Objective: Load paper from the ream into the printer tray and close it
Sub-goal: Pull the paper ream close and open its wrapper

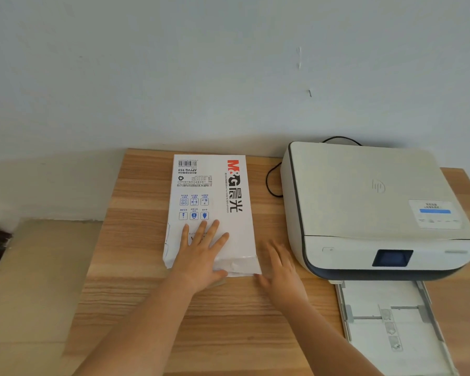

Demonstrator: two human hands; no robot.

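While the left hand point(201, 251) lay flat on the ream point(212, 210), fingers spread and pressing down, gripping nothing, I noted the right hand point(280, 267) open too, palm down on the table point(136, 202) just beside the ream's near right corner. That hand was blurred; I could not tell whether its thumb touched the wrapper. The ream sat centre frame, its long axis running from lower centre up toward the wall, wrapper loose and crumpled at the near end. The printer point(364, 202) stood at right of frame, its tray point(385, 318) pulled out at lower right and apparently empty of sheets. I judged the right hand nearer both the open end and the tray, so sheets should come out toward the lower frame, then go right.
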